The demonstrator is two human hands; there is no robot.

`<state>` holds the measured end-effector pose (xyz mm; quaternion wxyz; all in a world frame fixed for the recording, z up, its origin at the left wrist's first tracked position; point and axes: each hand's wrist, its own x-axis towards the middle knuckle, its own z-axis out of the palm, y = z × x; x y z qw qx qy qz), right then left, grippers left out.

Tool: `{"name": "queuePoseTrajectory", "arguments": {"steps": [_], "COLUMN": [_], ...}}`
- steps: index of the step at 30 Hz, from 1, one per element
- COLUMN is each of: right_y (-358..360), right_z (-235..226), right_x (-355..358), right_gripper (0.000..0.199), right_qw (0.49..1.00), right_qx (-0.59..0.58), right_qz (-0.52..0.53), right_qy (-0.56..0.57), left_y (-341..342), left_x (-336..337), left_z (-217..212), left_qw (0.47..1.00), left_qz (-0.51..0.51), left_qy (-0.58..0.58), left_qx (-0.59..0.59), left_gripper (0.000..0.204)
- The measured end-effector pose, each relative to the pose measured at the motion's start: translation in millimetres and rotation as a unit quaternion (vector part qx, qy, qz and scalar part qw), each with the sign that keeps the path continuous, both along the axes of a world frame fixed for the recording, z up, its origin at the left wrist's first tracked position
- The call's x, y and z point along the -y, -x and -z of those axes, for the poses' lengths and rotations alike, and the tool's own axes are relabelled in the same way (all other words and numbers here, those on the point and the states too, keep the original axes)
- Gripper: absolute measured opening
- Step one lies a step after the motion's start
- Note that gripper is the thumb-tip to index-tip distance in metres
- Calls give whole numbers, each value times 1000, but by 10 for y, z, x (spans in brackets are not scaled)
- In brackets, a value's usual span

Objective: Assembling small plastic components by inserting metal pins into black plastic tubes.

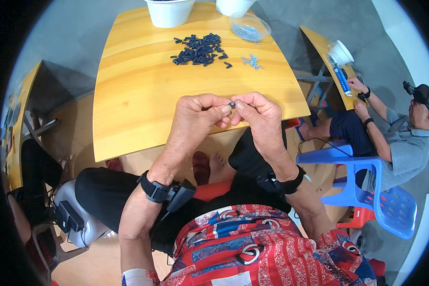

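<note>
Above near edge of wooden table [138, 102], from where I stand: small dark piece [231, 104] held between both hands. Left hand [199, 114]: thumb and forefinger pinched closed on piece, other fingers curled. Right hand [260, 114]: thumb and forefinger pinched at piece's right end; whether second part sits under fingertips, cannot tell. Beyond hands, on table: heap of black parts [198, 50], scatter of silvery bits [252, 61] to its right, clear dish [254, 20] farther back, white tub [170, 15] at far edge
</note>
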<state>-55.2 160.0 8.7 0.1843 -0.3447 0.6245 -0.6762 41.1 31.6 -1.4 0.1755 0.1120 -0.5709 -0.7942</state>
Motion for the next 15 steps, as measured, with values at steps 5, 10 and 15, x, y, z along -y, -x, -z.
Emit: {"name": "queuePoseTrajectory", "arguments": {"steps": [5, 10, 15], "right_y": [40, 7, 12], "right_z": [-95, -140, -132], "right_x": [-74, -116, -141], "right_gripper": [11, 10, 10], "right_qw": [999, 999, 999], "right_qx": [47, 34, 19], "right_qz": [-27, -24, -20], "right_qy": [-8, -19, -34], "left_y": [-6, -15, -30], "left_x": [-37, -71, -92], "left_z": [-49, -44, -83], "left_qw": [1000, 999, 999], "left_qz": [3, -4, -4], "left_qy": [6, 32, 49], "left_qx": [-13, -22, -4], "left_gripper": [9, 10, 10]}}
